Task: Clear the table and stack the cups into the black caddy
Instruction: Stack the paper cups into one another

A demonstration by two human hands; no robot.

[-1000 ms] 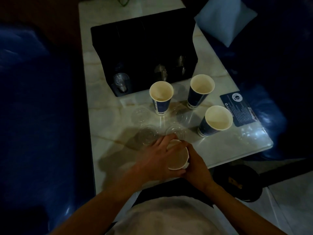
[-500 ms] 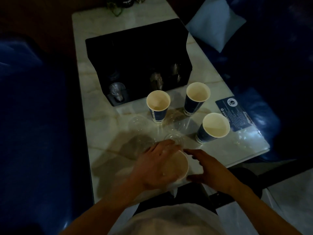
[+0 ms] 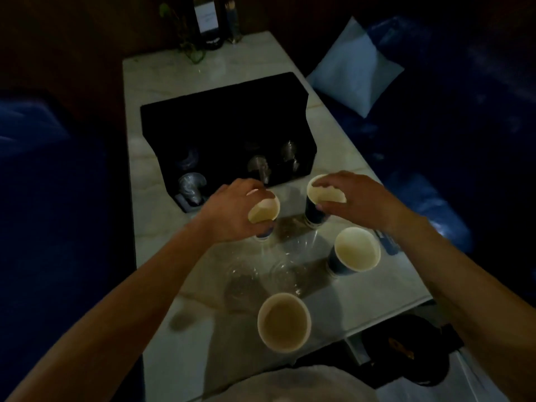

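The black caddy (image 3: 226, 126) stands at the middle of the marble table (image 3: 150, 216), with clear plastic pieces in its front slots. My left hand (image 3: 232, 210) grips the rim of a blue paper cup (image 3: 265, 211) just in front of the caddy. My right hand (image 3: 351, 198) grips the rim of a second blue paper cup (image 3: 314, 210) to its right. A third paper cup (image 3: 355, 250) stands free at the right. A fourth paper cup (image 3: 284, 322) stands alone near the table's front edge.
Several clear plastic lids (image 3: 285, 274) lie on the table between the cups. A dark card (image 3: 387, 242) lies partly under my right forearm. A light cushion (image 3: 353, 71) sits on the blue seat at the right; bottles and a plant (image 3: 208, 21) stand at the far end.
Both hands let go of the near cup, which now stands at the table's front edge. They moved forward, and each closed on one of the two cups in front of the caddy.
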